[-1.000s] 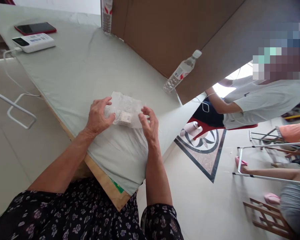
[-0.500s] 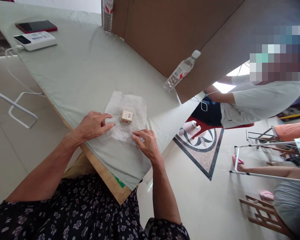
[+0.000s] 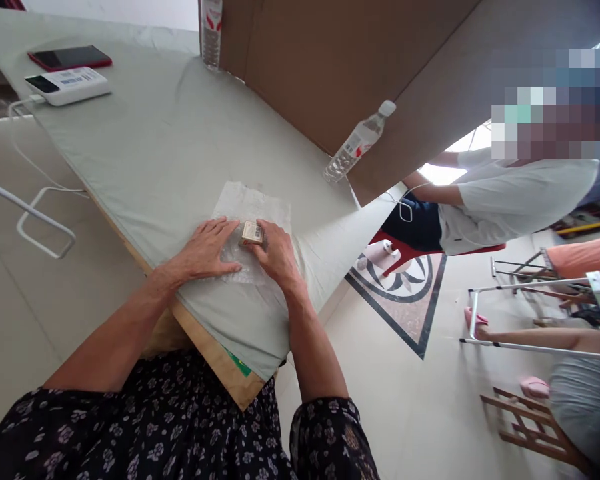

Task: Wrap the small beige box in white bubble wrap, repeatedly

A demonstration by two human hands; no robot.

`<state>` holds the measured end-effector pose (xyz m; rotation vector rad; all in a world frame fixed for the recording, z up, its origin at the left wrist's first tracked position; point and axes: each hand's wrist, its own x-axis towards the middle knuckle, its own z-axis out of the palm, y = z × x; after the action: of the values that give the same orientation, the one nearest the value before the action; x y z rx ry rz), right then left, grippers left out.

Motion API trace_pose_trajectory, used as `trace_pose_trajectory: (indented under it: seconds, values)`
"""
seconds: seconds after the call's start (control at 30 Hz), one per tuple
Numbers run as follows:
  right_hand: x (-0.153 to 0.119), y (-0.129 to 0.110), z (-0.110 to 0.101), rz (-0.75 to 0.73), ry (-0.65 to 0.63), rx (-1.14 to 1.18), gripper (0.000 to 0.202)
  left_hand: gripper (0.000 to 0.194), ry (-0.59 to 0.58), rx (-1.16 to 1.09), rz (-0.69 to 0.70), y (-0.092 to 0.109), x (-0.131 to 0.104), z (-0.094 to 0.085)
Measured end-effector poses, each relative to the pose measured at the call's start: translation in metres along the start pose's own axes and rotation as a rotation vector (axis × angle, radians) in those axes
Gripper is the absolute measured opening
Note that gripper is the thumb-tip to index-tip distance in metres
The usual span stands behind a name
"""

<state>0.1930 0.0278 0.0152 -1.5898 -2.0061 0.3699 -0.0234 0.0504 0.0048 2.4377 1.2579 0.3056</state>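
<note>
A small cream cardboard box (image 3: pixel 251 233) with a barcode label sits on a sheet of bubble wrap (image 3: pixel 250 195) near the table's corner. My right hand (image 3: pixel 279 255) is at the box's right side, with thumb and fingers closed around its near and far edges. To the left, my left hand (image 3: pixel 207 250) lies on the wrap with its fingers stretched out and thumb apart, holding nothing. The fingertips of that hand are close to the box's left side. Both hands cover parts of the wrap.
A water bottle (image 3: pixel 360 141) leans by a large brown cardboard panel (image 3: pixel 330 67); another bottle (image 3: pixel 211 33) stands farther back. A phone (image 3: pixel 70 57) and a white cabled device (image 3: pixel 69 87) lie at the far left. A person in a white shirt (image 3: pixel 525 200) sits to the right.
Both hands have moved inward over the wrap. My right hand has come up to the box and taken hold of it; my left hand has spread flat beside it.
</note>
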Motion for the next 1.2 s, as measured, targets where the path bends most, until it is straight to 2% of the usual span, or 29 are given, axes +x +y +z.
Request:
trace_pose_trajectory:
  seconds: [0.07, 0.2, 0.23, 0.33, 0.4, 0.5, 0.57, 0.7, 0.8, 0.87, 0.97, 1.07, 1.2]
  values:
    - [0.000, 0.013, -0.002, 0.036, 0.087, 0.029, 0.046, 0.100, -0.007, 0.003, 0.008, -0.001, 0.000, 0.000]
    - [-0.009, 0.056, -0.025, 0.194, 0.367, 0.001, 0.046, 0.096, -0.003, 0.002, 0.020, 0.001, 0.000, 0.000]
    - [-0.012, 0.067, -0.031, 0.243, 0.394, -0.038, 0.047, 0.096, 0.002, 0.003, 0.016, 0.001, 0.000, 0.001]
    - [-0.021, 0.092, -0.041, 0.392, 0.363, -0.161, 0.053, 0.094, 0.006, 0.002, 0.006, 0.001, -0.001, 0.003]
    - [-0.028, 0.093, -0.041, 0.429, 0.395, -0.210, 0.058, 0.093, 0.010, -0.005, 0.017, -0.001, -0.001, 0.005]
    - [-0.036, 0.073, -0.037, 0.340, 0.504, -0.184, 0.052, 0.087, 0.042, -0.037, 0.040, -0.004, -0.002, 0.004]
    - [-0.035, 0.050, -0.032, 0.228, 0.463, -0.127, 0.042, 0.078, 0.083, -0.054, 0.048, -0.004, 0.001, 0.001]
    - [-0.017, 0.012, -0.017, 0.041, 0.197, -0.079, 0.041, 0.063, 0.141, -0.010, 0.116, 0.006, 0.017, -0.008]
    - [0.001, 0.006, -0.002, 0.010, 0.008, -0.104, 0.047, 0.065, 0.054, 0.063, 0.104, 0.013, 0.032, -0.008]
    - [0.006, 0.011, 0.006, 0.026, -0.058, -0.122, 0.047, 0.070, -0.016, 0.104, 0.045, 0.014, 0.038, -0.006]
    - [-0.004, 0.023, 0.010, 0.035, -0.054, -0.140, 0.047, 0.081, -0.074, 0.116, 0.009, 0.009, 0.039, -0.004]
    - [-0.029, 0.031, 0.004, 0.044, -0.002, -0.148, 0.046, 0.086, -0.100, 0.113, 0.016, 0.005, 0.038, -0.003]
    - [-0.065, 0.038, -0.009, 0.088, 0.109, -0.107, 0.029, 0.085, -0.057, 0.069, 0.033, 0.001, 0.034, -0.005]
